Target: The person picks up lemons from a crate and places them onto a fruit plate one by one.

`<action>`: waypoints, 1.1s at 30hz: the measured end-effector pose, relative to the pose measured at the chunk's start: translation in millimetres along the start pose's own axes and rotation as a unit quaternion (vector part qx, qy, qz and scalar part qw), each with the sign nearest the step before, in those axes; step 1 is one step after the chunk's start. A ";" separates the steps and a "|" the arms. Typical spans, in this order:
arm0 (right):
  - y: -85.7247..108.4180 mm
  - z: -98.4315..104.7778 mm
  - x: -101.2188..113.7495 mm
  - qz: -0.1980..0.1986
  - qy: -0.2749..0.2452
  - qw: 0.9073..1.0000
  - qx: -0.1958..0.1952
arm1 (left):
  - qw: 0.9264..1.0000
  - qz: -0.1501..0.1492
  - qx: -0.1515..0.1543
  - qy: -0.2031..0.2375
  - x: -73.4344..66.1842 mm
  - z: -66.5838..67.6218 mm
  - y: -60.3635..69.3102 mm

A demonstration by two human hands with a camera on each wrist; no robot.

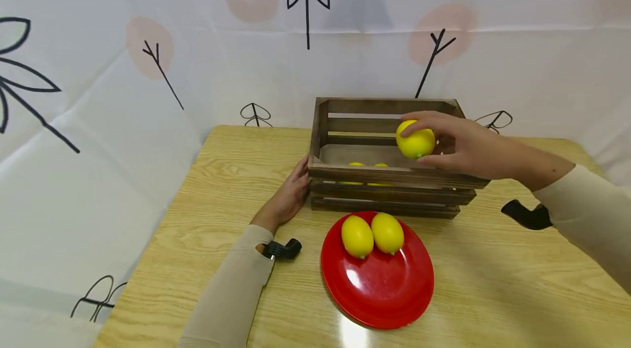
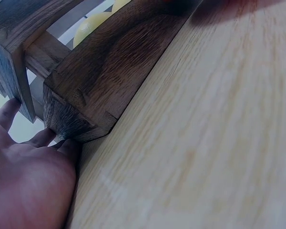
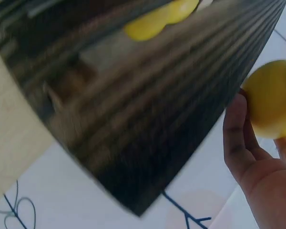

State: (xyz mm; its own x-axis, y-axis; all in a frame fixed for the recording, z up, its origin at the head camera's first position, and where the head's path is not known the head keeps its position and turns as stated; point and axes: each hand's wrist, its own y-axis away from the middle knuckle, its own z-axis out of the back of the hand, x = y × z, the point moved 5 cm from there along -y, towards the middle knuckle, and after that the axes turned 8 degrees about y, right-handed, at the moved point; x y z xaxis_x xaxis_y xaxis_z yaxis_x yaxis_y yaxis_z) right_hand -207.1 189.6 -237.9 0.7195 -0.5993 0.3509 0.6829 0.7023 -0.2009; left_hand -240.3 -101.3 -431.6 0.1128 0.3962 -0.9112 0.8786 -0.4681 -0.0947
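Observation:
In the head view, the right hand (image 1: 463,142) grips a yellow lemon (image 1: 416,140) over the right part of a dark wooden crate (image 1: 389,175). The right wrist view shows the same lemon (image 3: 270,99) between the fingers and thumb of the right hand (image 3: 262,176), beside the crate's edge. Against the crate's left side rests the left hand (image 1: 291,194); the left wrist view has its extended fingertips touching the slats near a lower corner (image 2: 71,114). Two lemons (image 1: 356,164) (image 1: 381,166) lie inside the crate, partly hidden by its front slats.
A red plate (image 1: 379,293) stands on the wooden table (image 1: 197,227) in front of the crate, with two lemons (image 1: 357,237) (image 1: 387,233) on its far part. Behind the table hangs a pale cloth (image 1: 370,63) with printed plant shapes.

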 end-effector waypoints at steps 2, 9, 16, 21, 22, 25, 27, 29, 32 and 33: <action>5.0 -2.9 4.9 0.014 0.000 1.000 -0.020 | 1.000 0.000 0.002 0.000 -0.6 -0.3 -0.2; 18.9 -13.0 23.9 0.047 -0.002 0.996 -0.076 | 1.000 -0.003 0.001 -0.002 -2.2 0.1 0.2; 32.3 -23.2 38.0 0.052 -0.018 0.992 -0.114 | 1.000 -0.003 0.002 -0.007 -0.7 0.6 0.0; 42.1 -31.2 46.2 0.052 -0.038 0.990 -0.129 | 1.000 0.000 0.001 -0.001 0.5 -0.4 -0.9; 43.9 -32.5 47.5 0.053 -0.045 0.989 -0.131 | 1.000 0.001 0.000 0.001 0.6 -0.4 -1.1; 48.8 -35.9 51.3 0.056 -0.057 0.987 -0.141 | 1.000 0.004 -0.005 0.001 0.9 -0.6 -1.6; 52.0 -37.9 54.3 0.066 -0.057 0.985 -0.152 | 1.000 0.005 -0.008 -0.001 1.0 -0.3 -1.6; 54.8 -40.0 56.8 0.070 -0.050 0.983 -0.164 | 1.000 0.006 -0.010 -0.001 1.1 0.0 -1.3; 58.4 -44.4 59.5 0.069 -0.046 0.981 -0.177 | 1.000 0.010 -0.012 -0.001 1.3 0.6 -0.6; 59.2 -46.1 60.3 0.067 -0.048 0.980 -0.179 | 1.000 0.011 -0.013 0.000 1.4 0.8 -0.3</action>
State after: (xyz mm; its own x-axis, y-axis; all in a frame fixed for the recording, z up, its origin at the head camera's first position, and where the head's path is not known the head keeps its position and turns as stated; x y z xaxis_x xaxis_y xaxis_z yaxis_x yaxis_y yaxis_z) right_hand -117.4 177.3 -270.8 0.8021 -0.4597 0.3812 0.5963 0.5824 -0.5525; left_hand -240.8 -101.3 -433.1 0.1324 0.3852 -0.9133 0.8873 -0.4567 -0.0640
